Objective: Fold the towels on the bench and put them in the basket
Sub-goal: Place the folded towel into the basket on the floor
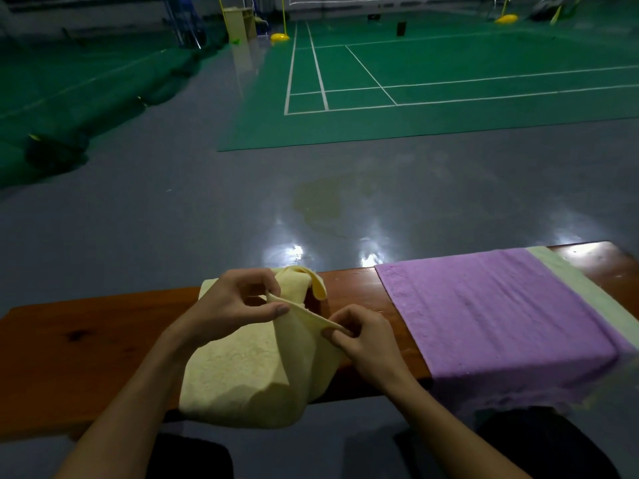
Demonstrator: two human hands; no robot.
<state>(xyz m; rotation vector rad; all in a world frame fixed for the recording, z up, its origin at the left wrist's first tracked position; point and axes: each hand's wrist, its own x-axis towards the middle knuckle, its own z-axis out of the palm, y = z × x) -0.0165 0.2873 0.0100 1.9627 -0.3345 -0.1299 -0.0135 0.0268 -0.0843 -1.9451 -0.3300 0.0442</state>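
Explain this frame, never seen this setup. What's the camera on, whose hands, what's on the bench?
There is no robot here. A person does the work with bare hands, and the single picture comes from a wide-angle camera worn on their head, looking forward and down. That is why both forearms reach in from the bottom edge.

The left hand and the right hand each pinch the raised edge of a yellow towel, which lies partly folded on a wooden bench. Each grip is a thumb-and-finger pinch, with the edge pulled taut between them.

Further right on the bench lies a purple towel, spread flat over a pale green towel whose edge shows beyond it. Behind is a green sports court. No basket is in view.
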